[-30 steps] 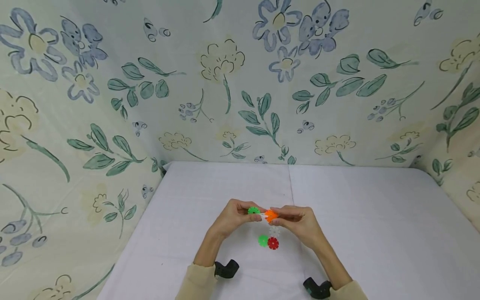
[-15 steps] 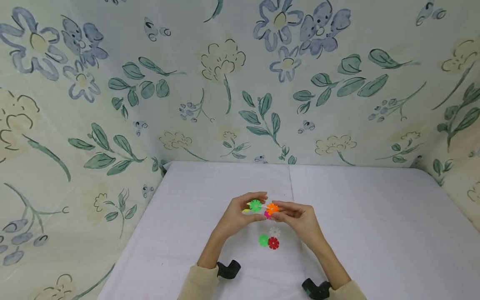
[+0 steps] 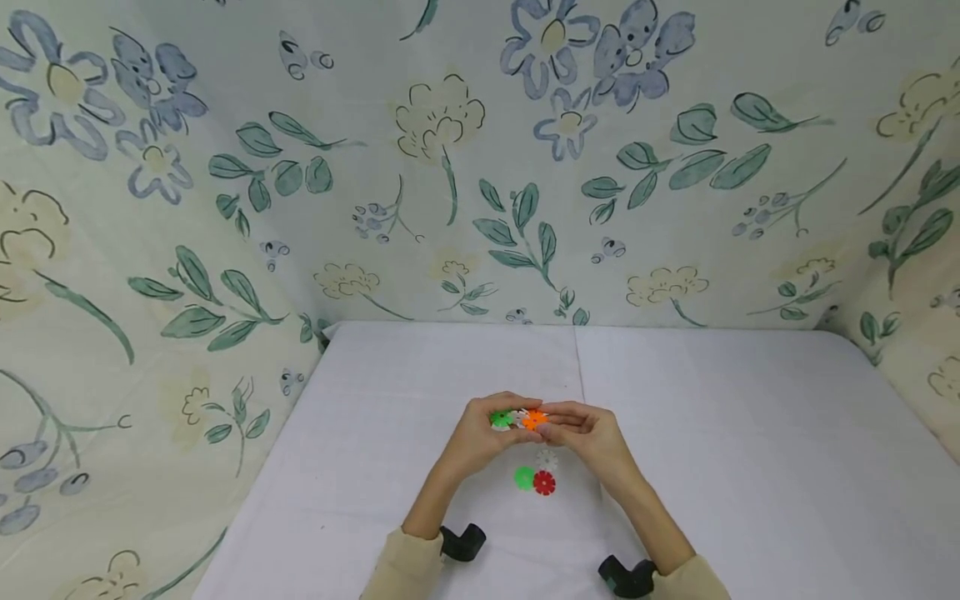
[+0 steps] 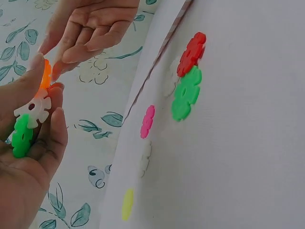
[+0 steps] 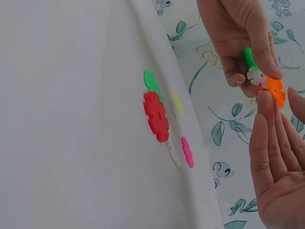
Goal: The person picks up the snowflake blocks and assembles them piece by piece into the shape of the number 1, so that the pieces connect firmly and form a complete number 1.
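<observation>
My left hand (image 3: 480, 437) holds a short chain of joined notched plastic discs, its thumb and fingers around it. The chain runs from a green disc (image 4: 22, 136) through a whitish disc (image 4: 35, 109) to an orange disc (image 3: 534, 419). At the orange end, my right hand (image 3: 592, 437) has its fingers nearly straight. In the right wrist view, its fingertips lie against or just beside the orange disc, and its thumb stands apart. Below the hands in the head view lie a green disc (image 3: 524, 478), a red disc (image 3: 544, 482) and a clear disc (image 3: 547, 459).
The wrist views show a pink disc (image 4: 148, 121), another clear disc (image 4: 146, 157) and a yellow disc (image 4: 127, 204) farther back on the white-covered table (image 3: 712, 433). Behind the table hangs a flower-patterned cloth (image 3: 420, 242). A black wrist device (image 3: 463, 542) sits by each sleeve.
My left hand spread its fingers around the chain, then drew them in around it, toward the orange disc. My hands are closer together. The discs below them in the head view stay put.
</observation>
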Available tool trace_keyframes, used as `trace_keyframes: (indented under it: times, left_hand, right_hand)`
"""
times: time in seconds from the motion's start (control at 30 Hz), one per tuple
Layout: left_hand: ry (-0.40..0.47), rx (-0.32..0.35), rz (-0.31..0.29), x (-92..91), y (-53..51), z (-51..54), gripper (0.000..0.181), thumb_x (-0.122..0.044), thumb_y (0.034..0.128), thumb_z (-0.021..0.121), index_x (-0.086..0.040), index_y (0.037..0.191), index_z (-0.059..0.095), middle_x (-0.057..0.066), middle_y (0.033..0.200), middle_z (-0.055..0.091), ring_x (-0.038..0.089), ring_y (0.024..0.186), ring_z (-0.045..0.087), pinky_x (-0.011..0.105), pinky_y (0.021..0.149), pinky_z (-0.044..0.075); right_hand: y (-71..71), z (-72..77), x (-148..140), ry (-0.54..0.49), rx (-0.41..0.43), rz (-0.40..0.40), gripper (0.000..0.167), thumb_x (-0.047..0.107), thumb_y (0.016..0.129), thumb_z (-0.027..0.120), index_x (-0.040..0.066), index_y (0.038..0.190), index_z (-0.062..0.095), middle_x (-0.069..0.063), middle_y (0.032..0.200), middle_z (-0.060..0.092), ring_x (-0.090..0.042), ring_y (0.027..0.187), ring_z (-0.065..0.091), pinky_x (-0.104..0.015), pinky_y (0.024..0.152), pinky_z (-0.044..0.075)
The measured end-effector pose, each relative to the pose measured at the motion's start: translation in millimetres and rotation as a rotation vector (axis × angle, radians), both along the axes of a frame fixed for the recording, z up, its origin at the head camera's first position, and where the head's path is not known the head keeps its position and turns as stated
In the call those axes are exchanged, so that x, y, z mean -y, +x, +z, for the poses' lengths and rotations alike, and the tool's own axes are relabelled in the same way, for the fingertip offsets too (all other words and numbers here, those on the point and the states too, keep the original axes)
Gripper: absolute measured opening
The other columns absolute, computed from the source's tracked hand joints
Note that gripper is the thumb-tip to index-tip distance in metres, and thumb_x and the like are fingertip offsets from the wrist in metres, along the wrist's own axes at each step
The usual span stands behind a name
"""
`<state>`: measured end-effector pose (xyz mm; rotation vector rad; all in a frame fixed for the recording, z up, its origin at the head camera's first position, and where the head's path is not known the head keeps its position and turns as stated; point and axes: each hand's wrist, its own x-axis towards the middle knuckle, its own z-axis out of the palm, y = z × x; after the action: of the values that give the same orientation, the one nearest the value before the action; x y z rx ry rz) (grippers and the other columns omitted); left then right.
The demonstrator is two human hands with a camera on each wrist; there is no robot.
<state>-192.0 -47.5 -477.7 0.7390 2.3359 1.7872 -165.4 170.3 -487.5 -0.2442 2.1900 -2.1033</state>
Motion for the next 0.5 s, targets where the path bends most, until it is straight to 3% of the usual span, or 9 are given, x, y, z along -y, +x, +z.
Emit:
trace_keyframes:
  times: [0.17,0.3,0.5]
  left_hand:
    - [-0.041,0.027,0.043,4.3,-1.4,2.0,0.032,-0.022,0.0891,0.083,-0.023,0.121,0.078,-0.005,0.116,0.076,0.016,0.113,0.066,0.033,0.098,0.056]
    - [-0.052,0.041,0.079,10.7,-3.2,1.7,0.031,-0.023,0.0906,0.081,-0.025,0.121,0.078,-0.005,0.117,0.076,0.018,0.119,0.065,0.043,0.106,0.053]
    - [-0.051,0.059,0.106,19.9,-6.9,-0.3,0.032,-0.019,0.0903,0.082,-0.018,0.122,0.076,-0.004,0.119,0.076,0.02,0.121,0.065,0.047,0.111,0.05]
  right_hand:
    - [-3.3,0.4,-9,0.063,0.01,-0.018,0.039,0.018,0.095,0.076,-0.003,0.127,0.069,-0.019,0.111,0.076,-0.017,0.088,0.078,-0.025,0.081,0.062]
    - [-5.1,-0.5,-21,0.144,0.065,0.003,0.039,0.019,0.098,0.073,-0.003,0.13,0.067,-0.022,0.117,0.075,-0.016,0.093,0.077,-0.023,0.083,0.061]
    - [-8.5,-12.8,-32,0.236,0.142,0.197,0.04,0.015,0.098,0.07,-0.002,0.135,0.064,-0.022,0.123,0.073,-0.02,0.102,0.074,-0.022,0.087,0.059]
